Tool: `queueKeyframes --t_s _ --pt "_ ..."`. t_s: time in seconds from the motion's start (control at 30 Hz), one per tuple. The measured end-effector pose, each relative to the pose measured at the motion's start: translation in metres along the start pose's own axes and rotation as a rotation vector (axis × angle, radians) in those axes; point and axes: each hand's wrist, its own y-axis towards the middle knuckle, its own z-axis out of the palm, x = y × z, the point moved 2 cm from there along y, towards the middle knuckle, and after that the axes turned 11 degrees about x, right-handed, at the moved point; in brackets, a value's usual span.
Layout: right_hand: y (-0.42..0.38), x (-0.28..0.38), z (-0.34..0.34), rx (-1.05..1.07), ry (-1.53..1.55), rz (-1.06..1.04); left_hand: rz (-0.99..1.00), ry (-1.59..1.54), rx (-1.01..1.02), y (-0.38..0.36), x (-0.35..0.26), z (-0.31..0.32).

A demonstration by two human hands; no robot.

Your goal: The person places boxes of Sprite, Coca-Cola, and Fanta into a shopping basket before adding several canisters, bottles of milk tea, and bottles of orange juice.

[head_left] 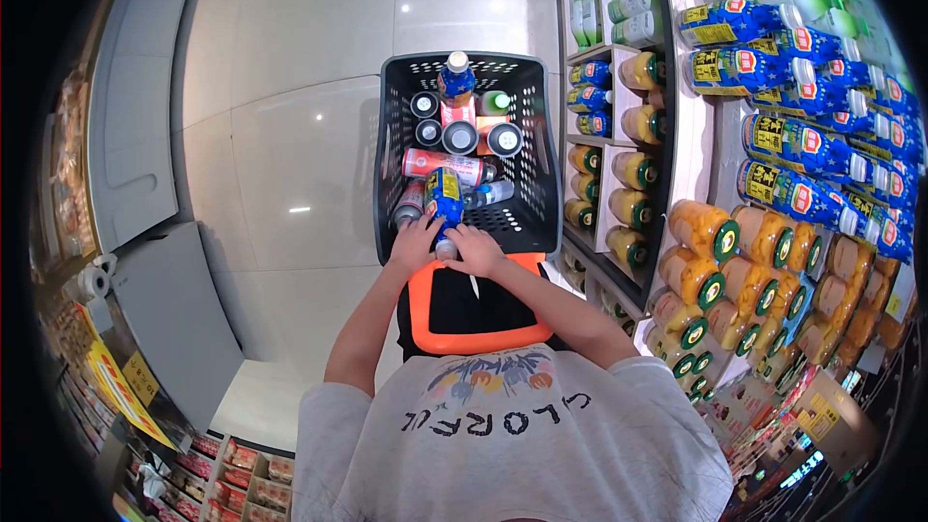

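Note:
A blue bottle with a yellow label panel (444,186) lies over other drinks at the near side of a dark perforated shopping basket (547,174). My left hand (414,241) closes on its left side near the pale cap, and my right hand (475,250) closes on the right side. Inside the basket, a pink-red can (443,165) lies crosswise, beside a clear bottle (490,194) and another can (410,203). Farther in stand several dark-topped cans, a green-capped bottle (495,103) and a second blue bottle (457,78). An orange handle (478,339) hangs toward my body.
On my right, shelves hold rows of blue bottles (744,71), jars of yellow fruit with green lids (704,230) and pale green-and-white bottles (633,0). Light tiled floor (290,155) runs along the left. A grey panel (169,319) stands at the lower left.

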Motion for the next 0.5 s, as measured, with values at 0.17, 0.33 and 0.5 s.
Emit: queueKeyframes --t_s 0.17,0.33,0.5 --pt "-0.017 -0.012 0.003 0.098 0.138 0.086 -0.021 0.033 0.013 -0.009 0.011 -0.006" --pt "-0.124 0.009 -0.057 -0.078 0.352 0.031 -0.071 -0.34 -0.208 -0.093 -0.064 -0.079" --pt "-0.187 0.071 -0.056 -0.027 0.34 -0.041 0.224 -0.165 0.067 -0.13 -0.16 -0.065"
